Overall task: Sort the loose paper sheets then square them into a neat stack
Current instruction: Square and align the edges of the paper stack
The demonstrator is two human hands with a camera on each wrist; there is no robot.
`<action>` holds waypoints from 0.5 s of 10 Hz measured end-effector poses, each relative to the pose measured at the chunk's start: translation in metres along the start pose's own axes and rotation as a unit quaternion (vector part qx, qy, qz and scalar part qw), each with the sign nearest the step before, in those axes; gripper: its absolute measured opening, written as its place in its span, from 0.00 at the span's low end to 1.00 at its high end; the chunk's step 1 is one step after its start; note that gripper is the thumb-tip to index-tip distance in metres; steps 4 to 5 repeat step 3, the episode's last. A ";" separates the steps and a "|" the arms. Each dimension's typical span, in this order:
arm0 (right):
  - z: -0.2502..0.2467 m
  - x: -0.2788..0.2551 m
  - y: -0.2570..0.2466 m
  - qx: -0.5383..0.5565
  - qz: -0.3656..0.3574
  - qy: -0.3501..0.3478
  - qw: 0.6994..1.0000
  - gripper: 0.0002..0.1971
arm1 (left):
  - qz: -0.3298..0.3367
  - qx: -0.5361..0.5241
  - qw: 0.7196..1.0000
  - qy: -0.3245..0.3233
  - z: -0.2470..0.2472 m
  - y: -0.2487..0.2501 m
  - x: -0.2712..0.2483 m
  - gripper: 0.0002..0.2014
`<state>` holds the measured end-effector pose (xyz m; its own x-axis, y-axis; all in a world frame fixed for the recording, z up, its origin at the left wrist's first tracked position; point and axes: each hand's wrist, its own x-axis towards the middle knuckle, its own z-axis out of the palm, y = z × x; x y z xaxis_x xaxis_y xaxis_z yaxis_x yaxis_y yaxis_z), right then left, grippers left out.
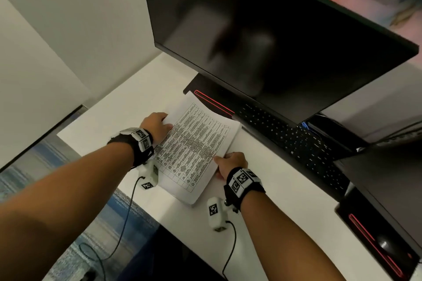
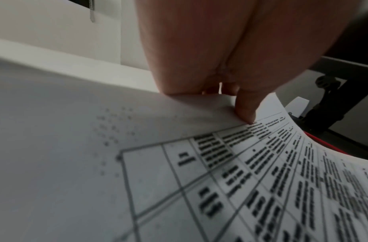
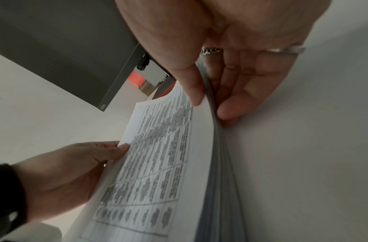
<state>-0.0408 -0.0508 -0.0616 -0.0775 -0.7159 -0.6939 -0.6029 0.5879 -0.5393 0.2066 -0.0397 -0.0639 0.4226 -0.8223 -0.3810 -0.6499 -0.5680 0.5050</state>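
Both forearms reach in from the near edge, and the hands hold the paper stack (image 1: 194, 150) by its two long sides. On the stack's left side, the left hand (image 1: 156, 126) lays its thumb on the top sheet; its fingers go under the sheets, so their hold is hidden. On the stack's right side, the right hand (image 1: 231, 163) pinches the sheets, thumb on top and fingers curled beneath, as the right wrist view shows plainly. That side is lifted off the tabletop (image 1: 285, 189), and the sheet edges there fan out unevenly. The top sheet carries a printed table whose text is too blurred to read. The stack lies slantwise on the white tabletop, and its far corner touches or overlaps the monitor stand (image 1: 210, 97), which has a red strip. Right of the stack runs a dark keyboard (image 1: 296, 141), partly hidden under the big dark monitor (image 1: 262, 36) above the stack. Each wrist wears a black band with marker tags, and a cabled white box sits beside each.
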 end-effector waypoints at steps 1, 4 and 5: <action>-0.005 -0.001 -0.001 -0.005 0.005 -0.005 1.000 0.14 | -0.012 0.008 1.000 0.005 -0.003 0.004 -0.006 0.14; -0.058 -0.051 -0.039 -0.248 -0.137 0.096 0.954 0.17 | 0.065 0.030 0.995 0.071 -0.019 0.048 -0.022 0.17; -0.058 -0.051 -0.039 -0.248 -0.137 0.096 0.954 0.17 | 0.065 0.030 0.995 0.071 -0.019 0.048 -0.022 0.17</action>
